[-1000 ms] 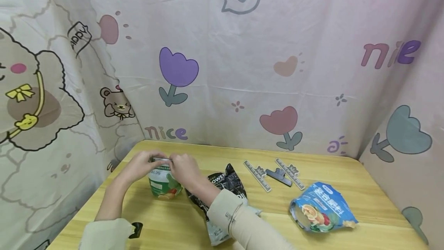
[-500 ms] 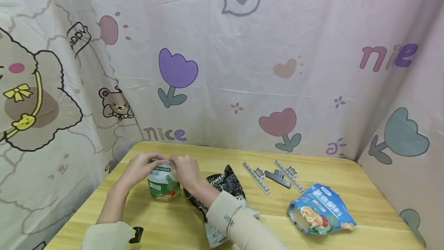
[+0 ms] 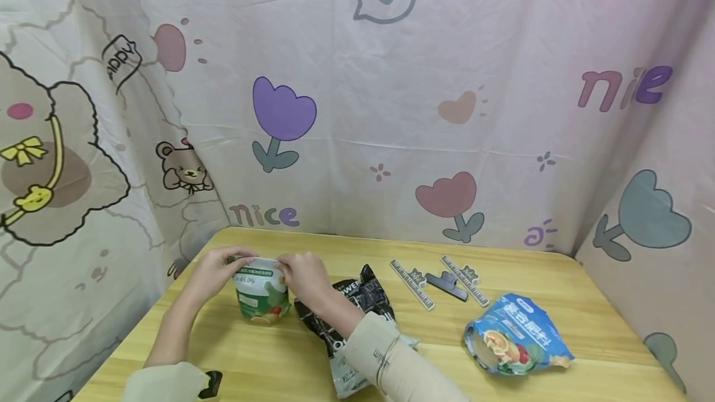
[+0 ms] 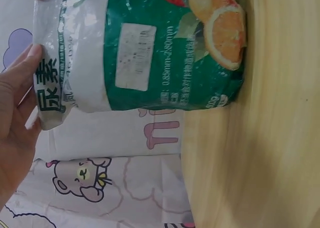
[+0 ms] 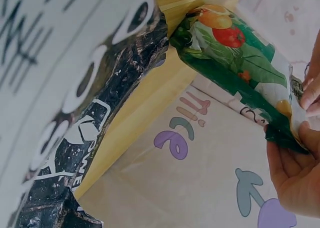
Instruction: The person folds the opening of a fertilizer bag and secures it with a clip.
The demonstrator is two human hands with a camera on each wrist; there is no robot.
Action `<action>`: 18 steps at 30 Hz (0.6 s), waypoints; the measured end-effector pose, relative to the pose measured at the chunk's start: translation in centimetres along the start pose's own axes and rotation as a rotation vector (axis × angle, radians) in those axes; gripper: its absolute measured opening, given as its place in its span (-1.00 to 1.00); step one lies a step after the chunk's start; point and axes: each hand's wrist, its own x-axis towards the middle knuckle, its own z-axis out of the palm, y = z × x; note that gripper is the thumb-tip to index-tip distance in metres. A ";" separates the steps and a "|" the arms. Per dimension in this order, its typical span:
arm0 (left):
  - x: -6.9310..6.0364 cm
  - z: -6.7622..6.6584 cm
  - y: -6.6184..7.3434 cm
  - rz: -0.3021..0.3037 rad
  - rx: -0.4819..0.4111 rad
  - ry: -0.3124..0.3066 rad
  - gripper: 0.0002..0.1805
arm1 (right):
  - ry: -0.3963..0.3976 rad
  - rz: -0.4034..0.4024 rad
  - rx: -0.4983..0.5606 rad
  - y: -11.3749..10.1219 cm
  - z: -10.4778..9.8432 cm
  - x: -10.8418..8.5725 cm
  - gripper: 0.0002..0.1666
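Note:
A green and white bag of fertilizer granules, printed with fruit and vegetables, stands upright on the left part of the table. My left hand pinches the left end of its top edge between thumb and fingers. At the opposite end of that edge, my right hand grips the right corner. Between them the top edge runs nearly straight. The left wrist view gives the bag's labelled front and the left fingers on its folded-looking top. In the right wrist view, the right hand holds the bag's corner from the side.
A black and white soil bag lies close by, under my right forearm. Two ruler-patterned clips and a dark clip lie behind it. An opened blue bag lies at the right. A printed curtain surrounds the table.
My hands have moved apart along the bag's top edge, the left hand going left and the right hand slightly right. More of the bag's top now shows between them.

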 end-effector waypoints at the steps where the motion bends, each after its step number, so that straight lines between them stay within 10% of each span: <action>1: 0.0 0.1 0.0 0.002 0.013 0.007 -0.91 | 0.001 0.002 0.007 0.0 0.0 0.0 -0.80; 18: -0.2 -1.7 -1.1 -0.112 0.002 -0.056 -0.78 | -0.030 -0.004 0.056 0.8 -0.9 -0.1 -0.80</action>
